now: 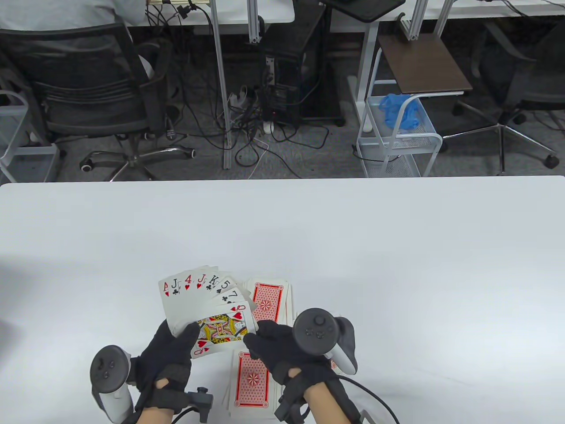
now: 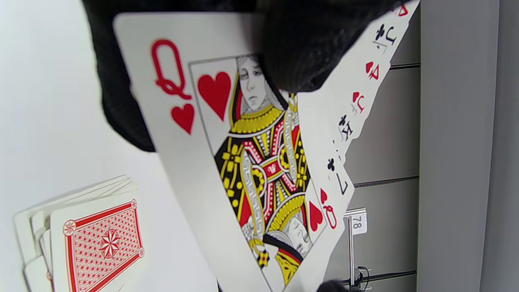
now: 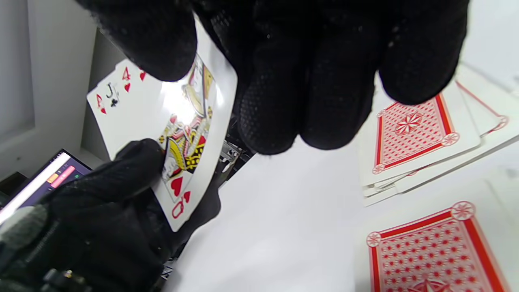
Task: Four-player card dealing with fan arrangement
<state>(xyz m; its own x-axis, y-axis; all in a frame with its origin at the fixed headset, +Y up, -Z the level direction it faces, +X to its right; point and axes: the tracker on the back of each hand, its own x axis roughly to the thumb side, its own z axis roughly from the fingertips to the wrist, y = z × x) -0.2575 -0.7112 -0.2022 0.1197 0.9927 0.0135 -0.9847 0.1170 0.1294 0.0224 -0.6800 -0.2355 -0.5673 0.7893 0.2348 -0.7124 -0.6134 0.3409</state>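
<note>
My left hand (image 1: 170, 349) holds a face-up fan of cards (image 1: 198, 298) above the table, thumb on its lower left. The queen of hearts (image 1: 220, 332) is the front card; it also shows in the left wrist view (image 2: 259, 162) and the right wrist view (image 3: 190, 134). My right hand (image 1: 276, 346) pinches the queen's right edge, thumb on its face. Two face-down red-backed piles lie on the table: one beyond my right hand (image 1: 270, 300) and one under my right wrist (image 1: 251, 382). Both piles show in the right wrist view, the far pile (image 3: 417, 134) and the near pile (image 3: 438, 251).
The white table (image 1: 397, 265) stretches far ahead and to both sides. Beyond its far edge are office chairs (image 1: 95, 92), cables and a white wire cart (image 1: 397, 132).
</note>
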